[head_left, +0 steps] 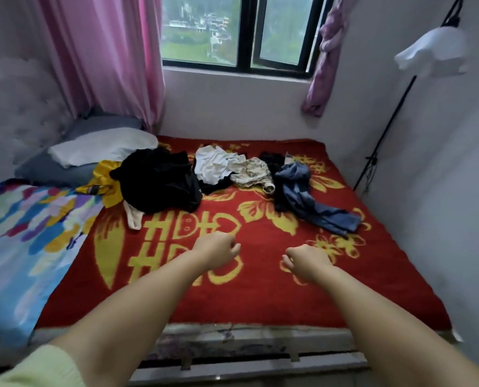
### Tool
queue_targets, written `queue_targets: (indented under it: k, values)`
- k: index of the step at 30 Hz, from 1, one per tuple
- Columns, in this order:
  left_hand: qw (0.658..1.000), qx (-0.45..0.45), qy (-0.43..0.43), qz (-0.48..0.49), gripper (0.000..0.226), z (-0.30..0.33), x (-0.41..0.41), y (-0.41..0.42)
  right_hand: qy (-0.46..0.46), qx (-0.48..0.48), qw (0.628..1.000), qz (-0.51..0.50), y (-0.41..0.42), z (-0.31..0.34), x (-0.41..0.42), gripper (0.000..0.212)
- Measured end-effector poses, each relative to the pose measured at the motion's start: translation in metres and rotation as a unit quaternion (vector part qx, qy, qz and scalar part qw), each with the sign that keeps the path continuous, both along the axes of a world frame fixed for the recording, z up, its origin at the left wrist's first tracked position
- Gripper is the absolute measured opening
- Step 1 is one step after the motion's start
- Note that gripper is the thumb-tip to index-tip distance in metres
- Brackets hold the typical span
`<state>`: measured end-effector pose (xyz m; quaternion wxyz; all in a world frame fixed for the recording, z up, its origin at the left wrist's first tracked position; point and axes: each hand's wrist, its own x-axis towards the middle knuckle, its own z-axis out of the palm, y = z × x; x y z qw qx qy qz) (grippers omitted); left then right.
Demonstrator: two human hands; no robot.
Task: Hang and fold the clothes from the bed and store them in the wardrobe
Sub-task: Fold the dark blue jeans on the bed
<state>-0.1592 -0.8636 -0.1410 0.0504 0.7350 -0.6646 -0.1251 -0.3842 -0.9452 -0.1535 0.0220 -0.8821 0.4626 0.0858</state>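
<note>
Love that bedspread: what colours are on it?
Red blanket with yellow flowers and characters, clearest in the head view.

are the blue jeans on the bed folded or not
Not folded. The blue denim jeans lie crumpled on the red and yellow blanket, one leg trailing out toward the bed's right edge.

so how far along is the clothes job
Nothing looks done: the black clothes, white top, jeans and yellow garment all lie crumpled on the bed. Left hand and right hand hold nothing. No wardrobe in view; everything remains.
</note>
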Motion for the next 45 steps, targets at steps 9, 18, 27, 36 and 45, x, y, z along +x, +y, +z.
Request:
queue_targets:
  k: [9,18,27,36,45]
  values:
    - [0.993,0.052,-0.005,-0.105,0.036,-0.016,-0.019,-0.163,-0.003,0.033,0.994,-0.103,-0.111,-0.022,-0.021,0.030]
    - [0.989,0.103,0.039,-0.096,0.036,-0.075,-0.064,-0.308,-0.012,0.088,0.984,-0.157,-0.268,-0.078,-0.075,0.026]
    - [0.973,0.162,0.155,0.056,0.033,-0.186,-0.106,-0.507,-0.053,0.119,0.981,-0.144,-0.483,-0.172,-0.090,0.029]
    - [0.853,0.081,0.374,0.354,0.071,-0.275,-0.129,-0.662,-0.145,0.149,0.964,-0.166,-0.616,-0.270,-0.054,0.082]
    - [0.726,0.077,0.521,0.443,0.033,-0.320,-0.133,-0.665,-0.243,0.196,0.930,-0.193,-0.591,-0.316,-0.030,0.055]
